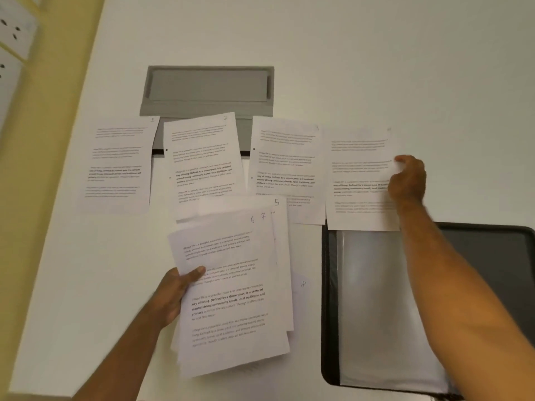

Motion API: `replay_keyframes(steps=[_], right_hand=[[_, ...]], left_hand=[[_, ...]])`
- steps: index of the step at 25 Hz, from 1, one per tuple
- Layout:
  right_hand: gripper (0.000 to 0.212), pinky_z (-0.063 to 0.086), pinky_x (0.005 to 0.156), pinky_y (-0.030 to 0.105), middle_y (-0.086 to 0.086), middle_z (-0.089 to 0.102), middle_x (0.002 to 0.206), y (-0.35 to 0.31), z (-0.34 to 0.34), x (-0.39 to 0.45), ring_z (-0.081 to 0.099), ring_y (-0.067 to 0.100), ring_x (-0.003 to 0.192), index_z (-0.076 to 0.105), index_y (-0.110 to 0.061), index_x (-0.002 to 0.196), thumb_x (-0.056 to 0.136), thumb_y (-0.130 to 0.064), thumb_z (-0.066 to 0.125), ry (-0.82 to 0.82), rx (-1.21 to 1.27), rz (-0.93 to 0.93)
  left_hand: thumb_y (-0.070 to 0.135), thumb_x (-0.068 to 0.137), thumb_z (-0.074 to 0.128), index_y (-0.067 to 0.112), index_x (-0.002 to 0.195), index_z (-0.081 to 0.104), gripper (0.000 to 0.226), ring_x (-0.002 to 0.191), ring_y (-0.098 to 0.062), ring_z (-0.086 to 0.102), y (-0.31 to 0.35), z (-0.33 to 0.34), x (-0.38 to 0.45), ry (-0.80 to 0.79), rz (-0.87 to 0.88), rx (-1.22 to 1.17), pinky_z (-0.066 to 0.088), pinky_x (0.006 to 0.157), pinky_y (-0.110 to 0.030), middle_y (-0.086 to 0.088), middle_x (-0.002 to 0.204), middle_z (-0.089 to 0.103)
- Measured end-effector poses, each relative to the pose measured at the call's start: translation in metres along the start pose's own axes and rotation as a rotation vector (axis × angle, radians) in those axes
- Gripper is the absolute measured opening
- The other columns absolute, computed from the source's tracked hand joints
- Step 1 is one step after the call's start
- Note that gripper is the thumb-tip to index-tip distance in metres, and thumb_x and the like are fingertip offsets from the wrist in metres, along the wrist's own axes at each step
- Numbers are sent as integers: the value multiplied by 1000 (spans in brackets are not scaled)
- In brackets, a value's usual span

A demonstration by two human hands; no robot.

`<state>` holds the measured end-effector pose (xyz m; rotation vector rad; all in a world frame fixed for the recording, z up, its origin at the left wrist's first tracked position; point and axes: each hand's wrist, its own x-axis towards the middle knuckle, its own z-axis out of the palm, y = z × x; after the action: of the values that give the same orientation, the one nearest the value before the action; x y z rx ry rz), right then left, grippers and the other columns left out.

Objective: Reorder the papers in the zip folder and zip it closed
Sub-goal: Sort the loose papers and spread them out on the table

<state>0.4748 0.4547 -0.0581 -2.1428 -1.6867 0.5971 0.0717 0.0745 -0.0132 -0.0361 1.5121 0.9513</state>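
Nearest, left hand (173,296) gripping fanned white printed sheets (231,299) numbered 6, 7, 5, thumb on top; right of that grip, open black zip folder (330,299) on white counter (376,68); beyond, right hand (408,180) pinching fourth white sheet's (359,180) edge, three similar pages left of it.

I look down on a white worktop (376,68) under soft, even light. A grey recessed hatch (208,85) is set into it, beyond the left grip. Farther left runs a pale yellow wall (58,96) carrying white sockets (14,33).
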Motion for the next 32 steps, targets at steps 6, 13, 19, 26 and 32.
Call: replay_keyframes(steps=[6,13,19,26,32], right_hand=[[40,32,114,58,14,29,164,-4,9,-15,31,40,145,53,-13,141,101,-13,46,-55,-163,-46],[78,9,125,54,12,10,172,-1,43,-84,9,35,158,21,-21,163,101,-65,39,-266,-332,-114],[77,5,128,52,10,2,173,-3,26,-80,1,32,159,13,-19,165,105,-59,38,-257,-234,-82],[38,44,112,34,-3,45,144,-39,9,-242,48,14,131,49,-21,144,107,-32,52,-244,446,-81],[44,48,103,30,2,45,149,-41,25,-369,49,19,135,48,-25,145,104,-35,59,-423,504,223]], left_hand=[[8,93,64,2,130,63,38,110,-42,69,-4,13,1,40,29,-11,62,82,-48,-21,122,71],[9,87,66,2,129,63,42,107,-40,71,-6,24,-4,45,34,-20,63,80,-47,-22,120,72],[8,94,64,3,131,62,38,112,-41,69,-12,18,-11,40,29,-28,61,86,-51,-21,124,70],[9,98,60,5,133,62,36,116,-36,68,-1,17,-46,-54,18,-155,60,89,-48,-20,130,68],[16,82,82,4,121,73,42,108,-30,72,-9,-8,-59,-106,-100,-366,63,79,-45,-19,131,67]])
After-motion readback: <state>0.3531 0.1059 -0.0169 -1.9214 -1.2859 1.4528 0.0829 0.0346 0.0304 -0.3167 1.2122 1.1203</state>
